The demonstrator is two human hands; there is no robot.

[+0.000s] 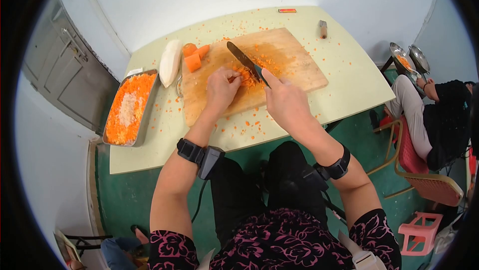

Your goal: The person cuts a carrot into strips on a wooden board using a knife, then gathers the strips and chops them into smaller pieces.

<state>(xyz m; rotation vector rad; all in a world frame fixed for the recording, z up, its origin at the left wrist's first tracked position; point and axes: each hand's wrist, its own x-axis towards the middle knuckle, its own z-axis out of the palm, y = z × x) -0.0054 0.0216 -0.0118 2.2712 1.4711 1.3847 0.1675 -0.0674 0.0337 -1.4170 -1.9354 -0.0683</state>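
My right hand [288, 99] grips the handle of a kitchen knife [243, 59], its dark blade slanting up and left over the wooden cutting board [304, 65]. Beside the blade, my left hand [222, 88] has its fingers bent and pressed onto a small heap of cut carrot [245, 76]. Part of that heap is hidden under the fingers. Orange bits lie spread over the board to the right of the blade. Larger carrot pieces [192, 62] rest at the board's upper left corner, with a long peeled white radish [170, 62] to their left.
A metal tray [141, 131] of chopped carrot with a pale heap on top stands at the table's left. A wooden-handled tool [323, 30] and a small red object [287, 10] lie at the back. Another person [444, 115] sits at the right near metal bowls [399, 53].
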